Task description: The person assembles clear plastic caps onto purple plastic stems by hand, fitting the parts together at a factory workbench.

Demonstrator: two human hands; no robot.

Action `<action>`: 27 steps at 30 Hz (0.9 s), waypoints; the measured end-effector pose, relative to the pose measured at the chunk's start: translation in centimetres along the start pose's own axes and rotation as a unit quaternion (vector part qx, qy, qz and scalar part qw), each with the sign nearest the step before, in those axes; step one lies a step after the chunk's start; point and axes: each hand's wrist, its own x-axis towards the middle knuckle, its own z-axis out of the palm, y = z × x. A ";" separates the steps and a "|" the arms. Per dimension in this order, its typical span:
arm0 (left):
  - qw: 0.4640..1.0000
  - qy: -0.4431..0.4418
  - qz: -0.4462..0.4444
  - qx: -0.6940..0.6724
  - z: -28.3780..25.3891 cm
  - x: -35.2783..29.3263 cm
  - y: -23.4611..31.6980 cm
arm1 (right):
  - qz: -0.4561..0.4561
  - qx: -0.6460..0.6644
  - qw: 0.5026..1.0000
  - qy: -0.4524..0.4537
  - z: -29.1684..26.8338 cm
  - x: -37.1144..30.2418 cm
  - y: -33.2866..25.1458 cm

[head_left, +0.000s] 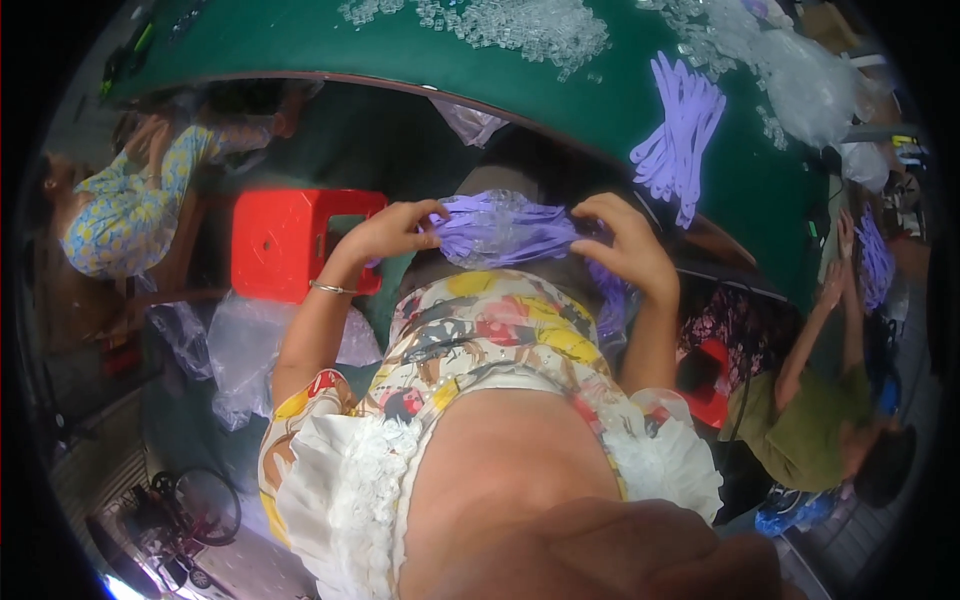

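Note:
A bundle of thin purple straps [505,228] lies across my lap, with small clear plastic pieces over its middle. My left hand [400,228] closes its thumb and fingers on the bundle's left end. At the other end my right hand [628,243] curves its thumb and fingers around the strap tips. More purple straps [607,290] hang down below my right hand, partly hidden by my forearm. On the green table [600,115] ahead, another fanned bundle of purple straps [680,138] lies to the right.
Small clear plastic pieces [530,30] are heaped on the table, with a clear bag [808,85] at the right. A red stool [275,245] stands left, plastic sheeting [245,345] below it. Co-workers sit at left [125,220] and right [825,425], the latter near purple straps [875,258].

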 end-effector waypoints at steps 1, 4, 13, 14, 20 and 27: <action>0.999 0.019 -0.034 0.038 0.6 -0.3 -0.9 | 0.025 0.043 0.999 0.004 -0.5 0.3 -0.9; 0.996 0.051 -0.071 0.021 1.1 -0.8 -1.9 | 0.063 -0.010 0.984 0.164 -3.5 1.5 -1.4; 0.981 0.150 0.106 0.058 -1.5 4.8 4.9 | 0.182 -0.428 0.864 0.193 -10.3 11.3 7.0; 0.978 0.149 0.139 0.053 -1.6 5.6 6.2 | 0.219 -0.444 0.857 0.144 -10.2 11.7 7.4; 0.949 0.116 0.293 0.027 -3.5 13.3 13.6 | 0.143 -0.264 0.916 0.265 -11.3 11.0 9.9; 0.919 0.233 0.303 0.095 -5.8 29.8 18.3 | 0.093 0.420 0.850 0.303 -13.3 8.1 8.9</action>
